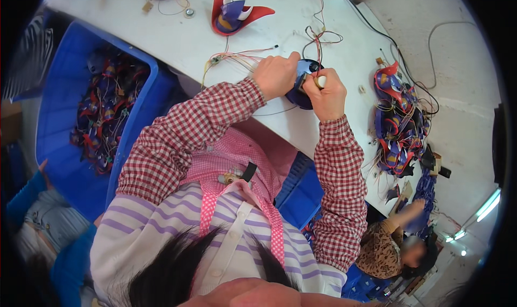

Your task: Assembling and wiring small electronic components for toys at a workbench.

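On the white table, a round dark blue plastic shell [302,100] with a lighter blue inner part sits between my two hands. My left hand [276,75] is closed on its left edge, with the thumb side against it. My right hand [326,96] is a fist around a small tool with a pale rounded end [321,81], held over the shell; its tip is hidden. Thin red and black wires [319,40] run from behind the shell up the table. Left of my left hand lies a small wired circuit board [216,60].
A red, purple and white plastic figure [230,17] stands at the table's far side. More wired figures [397,118] are piled at the right. A blue bin [59,118] at the left holds many of them. Co-workers sit at the lower right [385,248] and lower left [51,210].
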